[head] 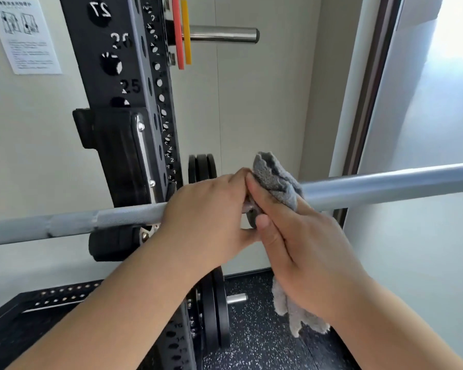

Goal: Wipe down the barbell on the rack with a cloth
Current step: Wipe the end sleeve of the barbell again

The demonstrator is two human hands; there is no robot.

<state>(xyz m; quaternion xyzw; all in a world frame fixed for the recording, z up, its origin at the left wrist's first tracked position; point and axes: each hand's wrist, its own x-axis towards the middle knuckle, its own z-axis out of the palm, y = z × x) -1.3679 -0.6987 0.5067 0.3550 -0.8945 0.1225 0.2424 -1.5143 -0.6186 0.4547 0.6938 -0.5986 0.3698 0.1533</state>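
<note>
The fingers (234,180) of the left hand (206,209) are curled over the barbell (385,186) and grip it just to the right of the rack (112,76) upright. The right hand (302,244) is pressed up against the left, and its fingers (261,194) and thumb hold a grey cloth (277,177) bunched round the bar where the thin shaft meets the thicker sleeve. One end of the cloth sticks up above the bar and the other hangs below the right wrist.

The barbell lies across the view on the rack's black J-hook (118,158), with the knurled shaft running left and the smooth sleeve running right. Higher on the rack, a red plate (179,36) and a yellow plate (186,33) sit on a steel peg (225,35). Black plates (215,313) are stored low on the rack over the speckled floor (254,345). A printed notice (24,36) is stuck to the wall at the upper left.
</note>
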